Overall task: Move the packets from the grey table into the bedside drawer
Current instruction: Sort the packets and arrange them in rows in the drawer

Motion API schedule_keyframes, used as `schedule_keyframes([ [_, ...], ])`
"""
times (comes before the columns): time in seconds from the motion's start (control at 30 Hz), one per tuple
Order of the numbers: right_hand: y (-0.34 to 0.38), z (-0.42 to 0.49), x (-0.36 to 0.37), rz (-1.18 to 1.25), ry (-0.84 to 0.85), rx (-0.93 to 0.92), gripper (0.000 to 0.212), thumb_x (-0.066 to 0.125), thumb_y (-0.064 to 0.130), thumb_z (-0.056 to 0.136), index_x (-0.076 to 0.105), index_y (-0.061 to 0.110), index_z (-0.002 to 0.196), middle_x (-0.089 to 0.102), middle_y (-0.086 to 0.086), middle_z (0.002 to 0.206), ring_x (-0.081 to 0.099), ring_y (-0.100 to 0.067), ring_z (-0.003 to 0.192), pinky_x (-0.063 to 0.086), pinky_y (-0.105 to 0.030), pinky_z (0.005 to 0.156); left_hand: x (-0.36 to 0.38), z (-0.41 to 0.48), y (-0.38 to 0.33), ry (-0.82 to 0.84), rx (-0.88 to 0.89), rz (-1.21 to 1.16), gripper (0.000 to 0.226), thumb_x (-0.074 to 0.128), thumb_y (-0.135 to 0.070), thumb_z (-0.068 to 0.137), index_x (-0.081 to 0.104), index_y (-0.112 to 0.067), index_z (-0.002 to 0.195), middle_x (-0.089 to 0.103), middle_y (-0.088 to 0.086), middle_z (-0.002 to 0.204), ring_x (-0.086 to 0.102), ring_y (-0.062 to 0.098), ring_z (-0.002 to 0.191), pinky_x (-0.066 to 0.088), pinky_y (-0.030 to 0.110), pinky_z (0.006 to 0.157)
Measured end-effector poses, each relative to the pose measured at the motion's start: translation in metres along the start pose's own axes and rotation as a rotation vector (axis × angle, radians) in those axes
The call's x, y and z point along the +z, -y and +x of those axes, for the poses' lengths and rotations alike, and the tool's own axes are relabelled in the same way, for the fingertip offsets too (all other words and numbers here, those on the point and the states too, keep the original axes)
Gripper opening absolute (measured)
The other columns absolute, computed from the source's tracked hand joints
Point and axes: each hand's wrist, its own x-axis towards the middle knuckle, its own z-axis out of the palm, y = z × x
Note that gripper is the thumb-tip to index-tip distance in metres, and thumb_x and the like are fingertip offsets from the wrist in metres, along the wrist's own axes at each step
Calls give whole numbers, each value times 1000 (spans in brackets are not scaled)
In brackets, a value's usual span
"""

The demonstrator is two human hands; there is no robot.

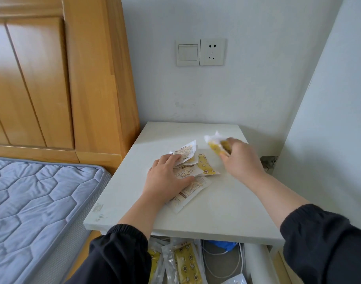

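Several white and yellow packets (198, 171) lie in a loose pile on the pale grey table top (226, 206). My left hand (167, 177) rests flat on the pile, fingers spread over the white packets. My right hand (240, 158) grips a yellow and white packet (214, 143) near the table's back right; it is blurred by motion. Below the table's front edge the bedside drawer (255, 263) stands open, with yellow patterned packets (187, 263) lying inside.
A bed with a blue quilted mattress (38, 208) and a wooden headboard (58, 78) stands to the left. White walls close the back and right, with a switch and socket (201, 52). White cable (222, 261) and a blue item (224, 243) lie in the drawer.
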Motion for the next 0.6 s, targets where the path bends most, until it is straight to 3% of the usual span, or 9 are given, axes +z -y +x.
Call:
schedule_keyframes([
  [0.07,-1,-8,6,449,-235,289,19,63,17,85,50,17,70,52,2,62,51,-20,58,40,-21,52,0,0,0,3,6,-3,74,65,-61,75,41,-33,140,38,-13,143,32,12,133,29,35,111],
  [0.1,-2,-11,9,719,-298,437,20,66,14,83,53,18,68,54,2,60,54,-22,58,42,-19,53,0,1,0,3,9,-8,74,65,-61,75,41,-32,139,38,-13,143,32,12,133,30,36,111],
  [0.17,-5,-16,14,1206,-284,669,6,68,10,82,65,15,81,66,0,72,66,-25,72,53,-29,68,-1,1,0,12,13,-13,74,66,-61,75,42,-32,139,39,-13,142,32,12,132,30,36,111],
  [0.23,-7,-14,14,1449,-190,752,10,67,6,85,67,13,93,71,-3,85,69,-23,78,55,-41,79,-2,1,-1,26,19,-6,74,66,-61,74,41,-32,138,40,-12,138,33,12,131,30,36,111],
  [0.37,-12,-9,17,1524,-113,747,12,66,6,87,66,14,95,72,-7,94,70,-25,85,52,-52,88,-5,1,-5,59,43,96,74,66,-62,74,41,-29,135,40,-10,135,37,14,127,31,30,109],
  [0.47,-15,-9,19,1557,-111,773,12,66,7,87,65,14,97,70,-11,104,68,-29,96,49,-56,92,-12,10,-15,136,115,225,71,64,-61,76,42,-23,131,37,-9,138,41,13,122,38,25,95],
  [0.6,-18,-10,20,1551,-77,779,14,66,10,87,66,12,101,70,-14,108,67,-32,99,49,-57,92,-24,26,-29,273,167,285,65,66,-56,78,44,-22,129,50,-7,126,50,14,103,41,25,82],
])
